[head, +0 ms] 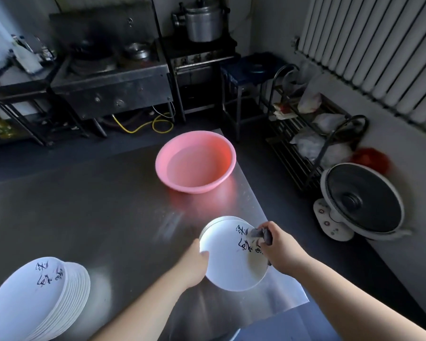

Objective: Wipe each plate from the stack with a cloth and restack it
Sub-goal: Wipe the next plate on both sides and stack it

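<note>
Left hand (pixel 193 260) grips the round white ceramic plate (pixel 231 262) near the steel table's (pixel 96 205) right edge; right hand (pixel 278 244) clenches the grey cloth (pixel 261 235) on it. Risk: hard rubbing could slip the plate floorward.

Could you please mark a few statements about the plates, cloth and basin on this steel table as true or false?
1. The right hand holds a grey cloth against the plate. True.
2. The left hand lies flat on the table. False: it grips the plate's left edge.
3. The pink basin stands beyond the held plate. True.
4. The tall plate stack stands at the table's right edge. False: it is at the near left.
5. The held plate is plain white. False: it bears dark brush-style markings.
</note>
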Demonstrator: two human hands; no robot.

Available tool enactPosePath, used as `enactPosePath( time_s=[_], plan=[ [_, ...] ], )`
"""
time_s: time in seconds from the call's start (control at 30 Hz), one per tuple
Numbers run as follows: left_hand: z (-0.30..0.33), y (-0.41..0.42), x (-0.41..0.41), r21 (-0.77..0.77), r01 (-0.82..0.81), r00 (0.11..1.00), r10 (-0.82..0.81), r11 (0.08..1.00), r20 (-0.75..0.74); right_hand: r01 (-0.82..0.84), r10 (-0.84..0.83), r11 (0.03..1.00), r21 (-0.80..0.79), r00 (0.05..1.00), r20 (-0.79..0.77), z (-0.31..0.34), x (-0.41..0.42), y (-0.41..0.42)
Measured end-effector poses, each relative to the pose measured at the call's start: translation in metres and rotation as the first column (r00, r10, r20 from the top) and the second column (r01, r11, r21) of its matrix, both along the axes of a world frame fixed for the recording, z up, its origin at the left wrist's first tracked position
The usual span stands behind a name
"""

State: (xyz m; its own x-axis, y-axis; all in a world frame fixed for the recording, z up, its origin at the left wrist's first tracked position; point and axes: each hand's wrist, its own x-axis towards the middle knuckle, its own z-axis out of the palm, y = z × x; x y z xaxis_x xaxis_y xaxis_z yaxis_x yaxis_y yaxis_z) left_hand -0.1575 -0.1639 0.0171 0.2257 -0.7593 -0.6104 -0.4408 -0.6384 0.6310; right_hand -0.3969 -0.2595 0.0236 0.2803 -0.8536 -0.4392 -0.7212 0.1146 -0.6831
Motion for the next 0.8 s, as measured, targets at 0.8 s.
enactPosePath(
  time_s=[0.8],
  plan=[
    [-0.032,-0.025,-0.006,0.112,0.233,0.725,-0.249,0.966,0.642,-0.261,0.134,0.934,-0.244,0.889,-0.439,-0.028,0.019,-0.020]
  ],
)
